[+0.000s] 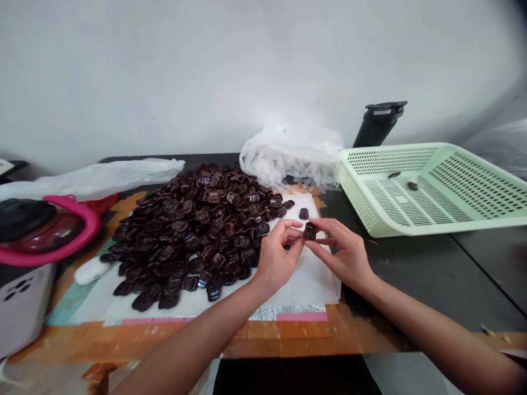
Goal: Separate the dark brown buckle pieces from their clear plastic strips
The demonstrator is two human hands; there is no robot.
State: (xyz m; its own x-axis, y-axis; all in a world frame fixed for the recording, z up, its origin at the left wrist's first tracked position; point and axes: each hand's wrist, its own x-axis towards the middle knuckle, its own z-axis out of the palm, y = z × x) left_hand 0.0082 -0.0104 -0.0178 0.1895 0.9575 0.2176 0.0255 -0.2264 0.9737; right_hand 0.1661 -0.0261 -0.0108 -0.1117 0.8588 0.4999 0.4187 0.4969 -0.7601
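A small dark brown, glossy plastic piece with slots (pixel 310 231) is held up between my two hands, over the right part of the white paper (pixel 317 285). My right hand (pixel 348 255) pinches it between thumb and fingers. From the other side, the fingertips of my left hand (pixel 280 255) close on its edge. Just beyond them, a single loose brown piece (pixel 303 213) lies on the paper. To the left of my hands spreads a large heap of similar brown pieces (pixel 197 230).
A pale green basket (pixel 448 226) at right holds two brown pieces. Behind the heap sits a clear plastic bag of whitish items (pixel 292 156). A black container (pixel 379 125) stands by the wall. At left are a phone (pixel 27 307), a white mouse-like object (pixel 91 270) and a pink-handled object (pixel 93 225).
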